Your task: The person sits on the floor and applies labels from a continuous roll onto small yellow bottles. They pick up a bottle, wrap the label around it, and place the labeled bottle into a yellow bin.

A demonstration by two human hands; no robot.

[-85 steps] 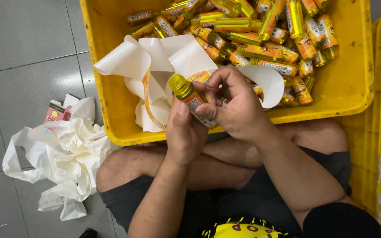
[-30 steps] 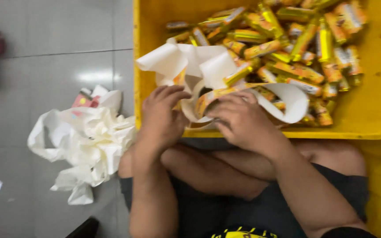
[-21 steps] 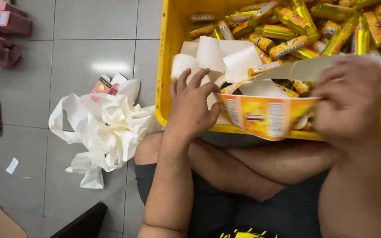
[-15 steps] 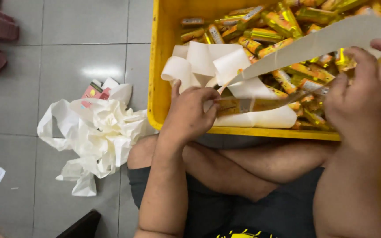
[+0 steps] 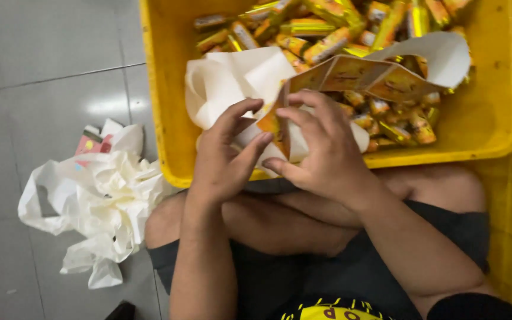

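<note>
Fingers [image 5: 250, 145] of two hands on one label strip [image 5: 362, 74]

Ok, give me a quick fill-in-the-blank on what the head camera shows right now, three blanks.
1. Both hands, left hand and right hand, work a strip of labels over a crate coloured ____.
2. The crumpled backing paper lies on the ____ floor.
3. The small bottles lie ____ the crate.

Missing words: yellow; tiled; inside
</note>
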